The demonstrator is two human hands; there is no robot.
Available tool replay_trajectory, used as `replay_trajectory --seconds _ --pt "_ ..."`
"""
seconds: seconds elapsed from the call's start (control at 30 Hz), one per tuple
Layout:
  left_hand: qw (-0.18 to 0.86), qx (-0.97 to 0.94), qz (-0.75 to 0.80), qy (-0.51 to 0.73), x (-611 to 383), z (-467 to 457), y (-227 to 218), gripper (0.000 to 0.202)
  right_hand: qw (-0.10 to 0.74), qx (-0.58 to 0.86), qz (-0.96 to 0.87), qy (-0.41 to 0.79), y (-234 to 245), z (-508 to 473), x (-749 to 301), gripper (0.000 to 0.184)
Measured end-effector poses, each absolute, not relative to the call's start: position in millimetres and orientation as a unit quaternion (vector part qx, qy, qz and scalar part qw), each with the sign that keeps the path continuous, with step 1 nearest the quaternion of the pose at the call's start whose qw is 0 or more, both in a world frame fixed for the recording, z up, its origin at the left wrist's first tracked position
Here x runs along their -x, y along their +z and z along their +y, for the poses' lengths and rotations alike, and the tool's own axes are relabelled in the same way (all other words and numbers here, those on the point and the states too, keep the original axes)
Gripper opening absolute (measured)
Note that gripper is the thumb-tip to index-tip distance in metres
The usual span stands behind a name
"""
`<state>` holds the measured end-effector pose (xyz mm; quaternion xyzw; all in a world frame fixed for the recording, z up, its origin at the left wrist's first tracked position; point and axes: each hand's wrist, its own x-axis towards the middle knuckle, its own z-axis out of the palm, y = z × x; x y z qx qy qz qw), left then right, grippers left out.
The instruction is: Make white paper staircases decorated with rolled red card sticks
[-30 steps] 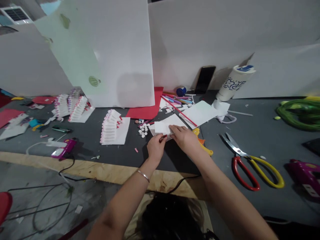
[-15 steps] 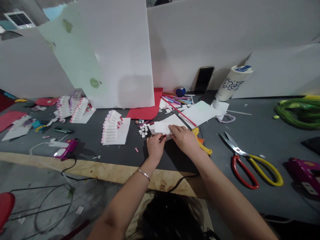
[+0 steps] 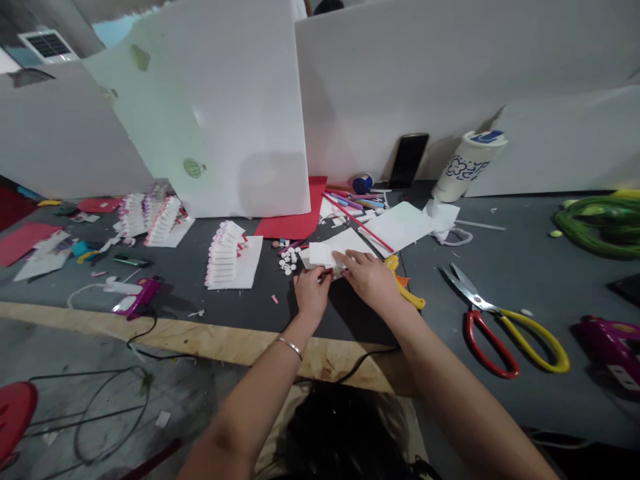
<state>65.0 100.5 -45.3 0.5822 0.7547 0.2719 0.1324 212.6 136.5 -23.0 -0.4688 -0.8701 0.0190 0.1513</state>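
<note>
A small white card-like piece (image 3: pixel 320 253) is raised over a larger white sheet (image 3: pixel 353 240) on the dark table. My left hand (image 3: pixel 311 293) is closed on its near edge, with a bit of red showing by the fingertips. From the right, my right hand (image 3: pixel 374 279) grips the same piece, its fingers bent over the right side; the thumb is mostly hidden. Several white round beads (image 3: pixel 289 261) lie just left of the piece. A yellow-handled tool (image 3: pixel 411 293) is partly covered by my right hand.
Large scissors (image 3: pixel 480 303) lie open at right, near a purple glue gun-like device (image 3: pixel 607 347). A cup (image 3: pixel 467 167) and a phone (image 3: pixel 409 161) stand at the back. Left are a pleated white piece with pink tips (image 3: pixel 223 257) and a purple power strip (image 3: pixel 137 297).
The right fingers have shifted slightly left on the white piece. The view has moved a little; both hands otherwise stay in place.
</note>
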Motion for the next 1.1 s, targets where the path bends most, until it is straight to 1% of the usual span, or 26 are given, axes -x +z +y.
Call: replay_trajectory --seconds 0.17,0.37,0.63,0.87,1.1 --pt "0.127 -0.586 0.751 0.276 -65.4 100.6 -45.5 0.009 0.157 0.468 -0.869 0.021 -23.1 136.6 -212.8 0.045" --pt "0.126 -0.590 0.749 0.274 -65.2 100.7 -47.6 0.010 0.179 0.456 -0.872 0.009 -25.1 138.4 -213.3 0.038" --pt "0.127 -0.588 0.746 0.287 -64.6 101.3 -49.2 0.012 0.193 0.459 -0.868 -0.005 -25.9 139.1 -210.8 0.035" --pt "0.129 -0.590 0.744 0.285 -64.9 101.1 -48.4 0.013 0.189 0.465 -0.865 0.004 -27.2 139.5 -209.8 0.036" --pt "0.132 -0.590 0.742 0.289 -64.6 100.9 -46.9 0.012 0.202 0.463 -0.863 0.013 -27.6 140.2 -209.1 0.036"
